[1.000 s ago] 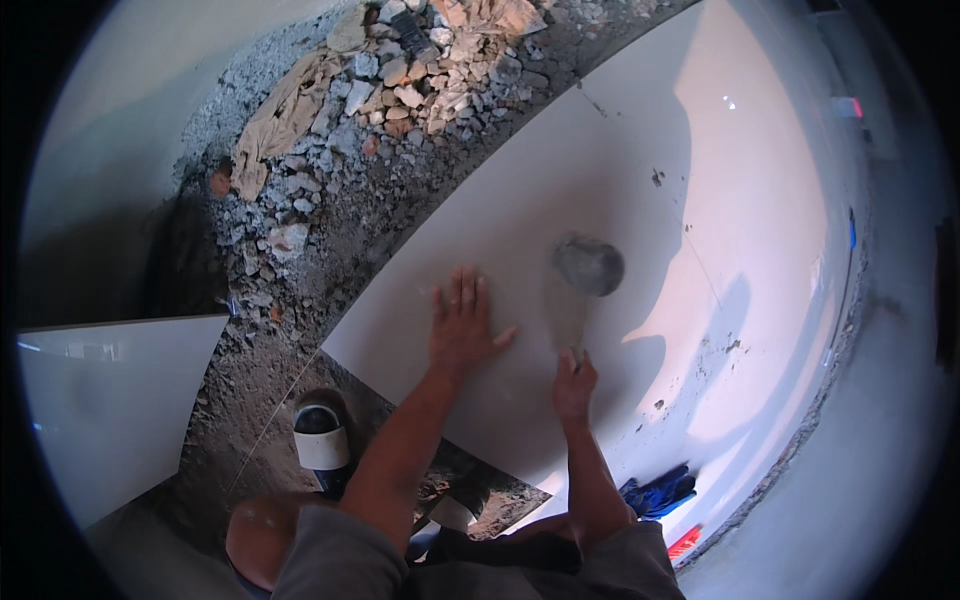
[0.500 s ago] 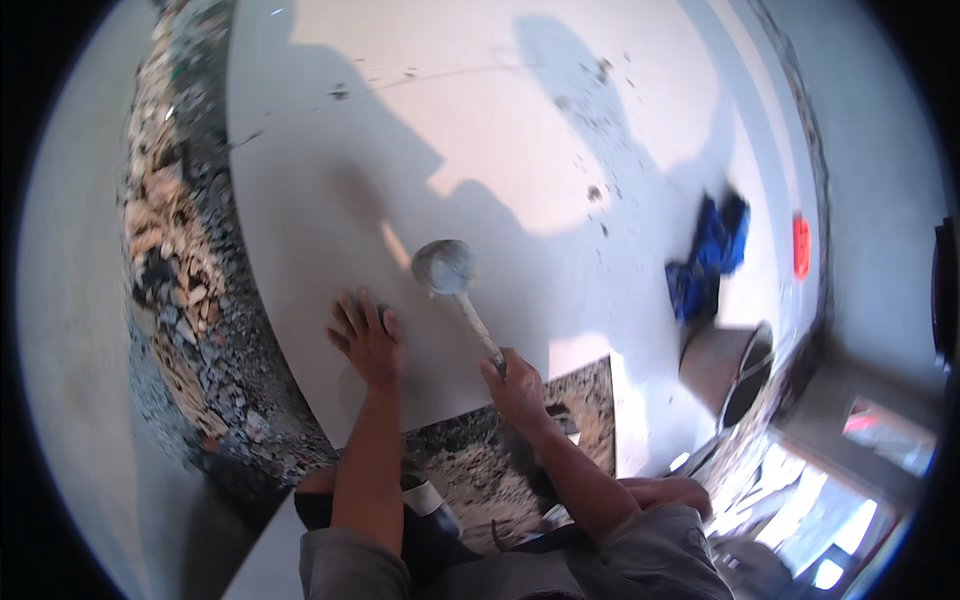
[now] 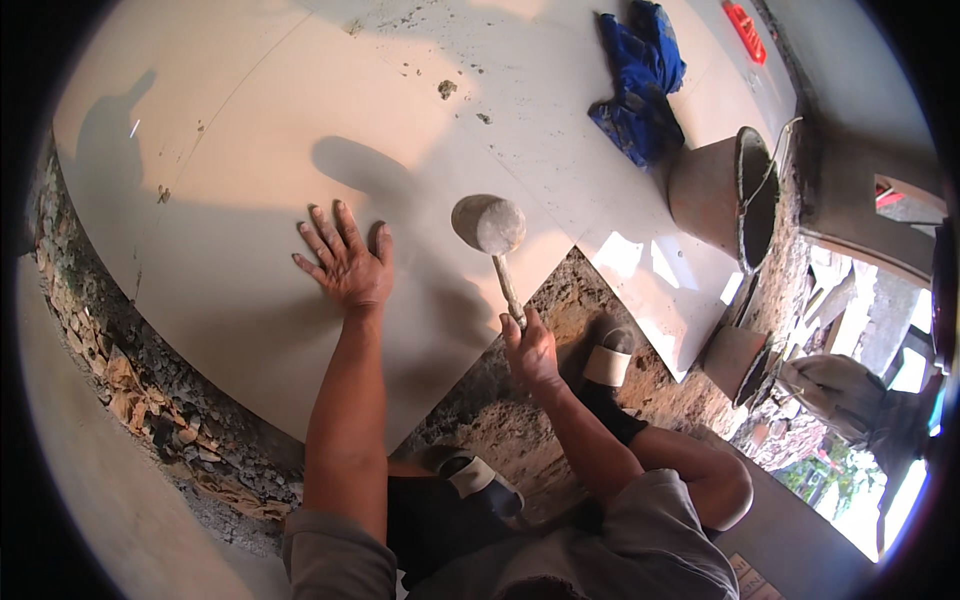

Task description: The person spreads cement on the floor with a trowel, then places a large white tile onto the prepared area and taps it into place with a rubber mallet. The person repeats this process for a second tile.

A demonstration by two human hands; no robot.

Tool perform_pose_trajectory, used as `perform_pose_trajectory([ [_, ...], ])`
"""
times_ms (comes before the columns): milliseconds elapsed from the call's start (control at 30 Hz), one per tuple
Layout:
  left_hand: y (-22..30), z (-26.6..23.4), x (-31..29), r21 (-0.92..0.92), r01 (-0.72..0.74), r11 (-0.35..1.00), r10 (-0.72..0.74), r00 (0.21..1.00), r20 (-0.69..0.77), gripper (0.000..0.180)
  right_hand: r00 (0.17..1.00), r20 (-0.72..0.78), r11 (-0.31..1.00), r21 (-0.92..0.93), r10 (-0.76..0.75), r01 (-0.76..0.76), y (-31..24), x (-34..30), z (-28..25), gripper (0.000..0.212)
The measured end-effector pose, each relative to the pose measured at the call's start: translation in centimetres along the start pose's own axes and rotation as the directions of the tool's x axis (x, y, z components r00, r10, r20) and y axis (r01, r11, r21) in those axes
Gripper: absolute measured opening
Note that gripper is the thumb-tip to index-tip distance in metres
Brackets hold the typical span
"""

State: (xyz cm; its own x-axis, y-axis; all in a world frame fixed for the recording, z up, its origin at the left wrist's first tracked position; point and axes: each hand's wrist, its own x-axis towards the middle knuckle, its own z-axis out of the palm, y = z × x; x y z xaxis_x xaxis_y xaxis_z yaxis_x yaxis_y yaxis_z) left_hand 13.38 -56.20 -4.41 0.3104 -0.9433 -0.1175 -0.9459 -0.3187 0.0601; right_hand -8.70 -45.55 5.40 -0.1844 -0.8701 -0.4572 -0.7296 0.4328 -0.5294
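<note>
My left hand lies flat on a large pale floor tile, its fingers spread. In my right hand is the handle of a rubber mallet with a round, greyish, dusty head. The mallet head is over the tile, to the right of my left hand; whether it touches the surface I cannot tell. Bare rough mortar bed shows along the tile's near edge, below my right hand. My feet, in dark-and-cream slippers, rest in that rough strip.
A bucket lies tipped at the right, with a second one nearer. Blue cloth and a red tool lie on tiles at the far right. Rubble runs along the left edge. Dirt crumbs dot the tiles.
My view has turned, so the bucket and blue cloth sit higher in it. My left hand's fingers are spread wider on the tile. The mallet stays in my right hand.
</note>
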Motion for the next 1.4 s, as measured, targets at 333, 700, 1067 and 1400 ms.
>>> perform_pose_trajectory([
  [333,0.0,-0.1,0.2,-0.013,-0.048,0.999,0.047,0.997,-0.059,0.077,0.987,-0.141,0.997,0.001,-0.072,0.073,0.3,0.1,1.0,0.036],
  [700,-0.8,-1.7,2.0,-0.096,-0.039,0.995,0.052,0.990,0.133,0.078,0.947,-0.085,0.924,0.209,-0.310,0.321,-4.2,1.5,-1.8,0.029],
  [1067,-1.6,-1.6,7.2,-0.141,0.023,0.990,-0.035,0.996,-0.080,0.079,0.885,-0.133,0.820,0.336,-0.447,0.464,-7.1,9.4,0.9,0.034],
  [1400,-1.5,-1.6,7.4,-0.127,0.063,0.990,-0.063,0.998,0.003,0.082,0.957,0.133,0.958,-0.093,-0.259,0.273,-7.9,10.8,0.7,0.042],
])
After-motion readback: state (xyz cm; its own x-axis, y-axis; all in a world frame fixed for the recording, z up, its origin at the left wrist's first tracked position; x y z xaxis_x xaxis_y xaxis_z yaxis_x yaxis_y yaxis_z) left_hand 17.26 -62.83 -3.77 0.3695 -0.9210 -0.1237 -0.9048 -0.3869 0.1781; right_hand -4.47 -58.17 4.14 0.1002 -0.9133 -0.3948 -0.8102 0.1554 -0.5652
